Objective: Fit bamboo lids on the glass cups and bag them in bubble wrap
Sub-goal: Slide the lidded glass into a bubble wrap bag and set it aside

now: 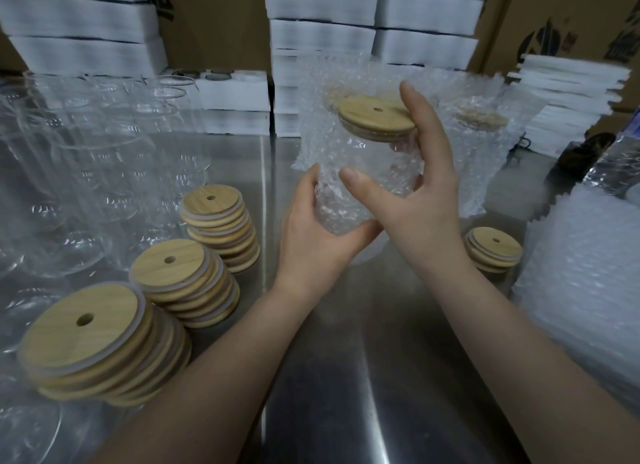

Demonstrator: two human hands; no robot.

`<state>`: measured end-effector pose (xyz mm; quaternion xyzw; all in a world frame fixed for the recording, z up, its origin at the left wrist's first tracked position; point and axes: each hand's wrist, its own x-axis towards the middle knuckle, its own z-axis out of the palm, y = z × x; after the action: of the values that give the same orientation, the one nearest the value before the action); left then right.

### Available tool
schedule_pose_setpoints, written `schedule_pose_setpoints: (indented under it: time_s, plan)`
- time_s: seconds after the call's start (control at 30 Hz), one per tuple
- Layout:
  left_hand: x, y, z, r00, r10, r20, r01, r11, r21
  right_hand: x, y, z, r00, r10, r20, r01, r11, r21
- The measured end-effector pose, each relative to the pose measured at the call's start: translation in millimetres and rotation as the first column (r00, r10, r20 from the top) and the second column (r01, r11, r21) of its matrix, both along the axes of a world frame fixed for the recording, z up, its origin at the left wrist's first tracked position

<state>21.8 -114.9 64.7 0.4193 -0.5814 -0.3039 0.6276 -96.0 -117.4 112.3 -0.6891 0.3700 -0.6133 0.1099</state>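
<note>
gripping one glass cup (375, 167) half in bubble wrap (320, 117) — left hand (311, 231) low, right hand (420, 204) at bamboo lid (375, 117).

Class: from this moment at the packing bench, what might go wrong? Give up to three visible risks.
1. The cup, only partly in the bag, is gripped by the left hand and right hand over the steel table; a slip may break it.
2. Its lid looks tilted and might pop off.
3. The leaning lid stacks beside the left forearm could topple.
</note>
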Motion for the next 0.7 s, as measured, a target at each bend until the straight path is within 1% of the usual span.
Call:
schedule_pose_setpoints:
  time_s: [0.23, 0.5, 0.7]
  plan:
    - [1.1, 1.2, 3.6, 0.998, -0.008, -0.065, 0.004, 0.999, -0.05, 3.8, 1.9, 0.8, 1.0, 0.012, -0.025, -0.01, 0.997, 0.077]
    - [0.8, -1.3, 3.1, 0.993, -0.032, -0.115, 0.025, 0.998, -0.06, 5.6, 3.6, 1.5, 0.996, 0.077, -0.033, -0.071, 0.985, 0.157]
    - [2.9, -2.3, 4.2, 0.981, -0.08, -0.178, 0.068, 0.995, -0.072, 5.1, 3.9, 1.6, 0.995, 0.077, -0.066, -0.062, 0.977, 0.205]
